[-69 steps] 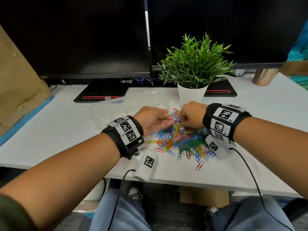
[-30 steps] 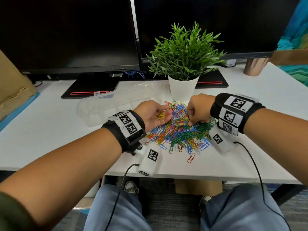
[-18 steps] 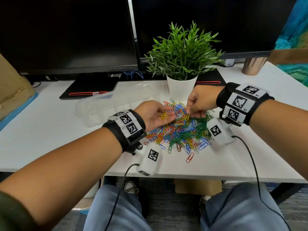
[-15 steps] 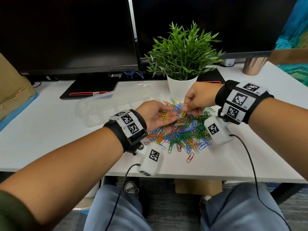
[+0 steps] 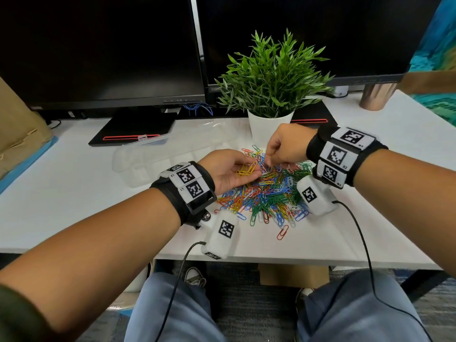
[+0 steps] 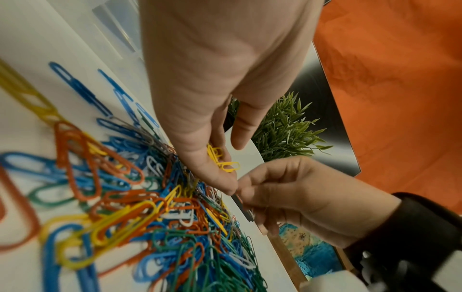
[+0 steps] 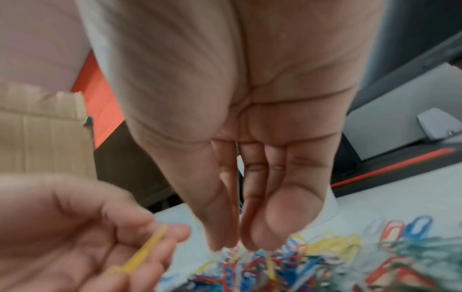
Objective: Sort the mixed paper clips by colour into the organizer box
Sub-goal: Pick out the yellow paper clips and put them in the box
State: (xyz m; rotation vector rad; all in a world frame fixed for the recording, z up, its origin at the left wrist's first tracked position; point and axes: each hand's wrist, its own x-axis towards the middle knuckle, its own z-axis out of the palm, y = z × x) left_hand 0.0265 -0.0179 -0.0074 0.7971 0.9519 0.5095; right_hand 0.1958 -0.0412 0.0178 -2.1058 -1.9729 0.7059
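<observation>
A heap of mixed coloured paper clips (image 5: 269, 196) lies on the white desk; it also shows in the left wrist view (image 6: 162, 213). My left hand (image 5: 222, 174) hovers palm up at the heap's left edge, its fingers curled round a few yellow paper clips (image 5: 246, 169) (image 6: 220, 160). My right hand (image 5: 283, 149) hangs over the heap with its fingertips pinched together, touching the left fingertips. A thin pale clip (image 6: 221, 194) seems to be pinched there. The clear organizer box (image 5: 138, 164) sits left of the heap, behind my left hand.
A potted plant (image 5: 269, 127) stands right behind the heap. Two dark monitors (image 5: 98, 45) and their stand bases (image 5: 138, 127) line the back. A metal tumbler (image 5: 376, 96) is far right and cardboard (image 5: 17, 129) far left. One red clip (image 5: 282, 232) lies near the desk's front edge.
My right hand has lifted off the heap and moved left to meet the left fingertips. My left hand has stayed put, holding the yellow clips.
</observation>
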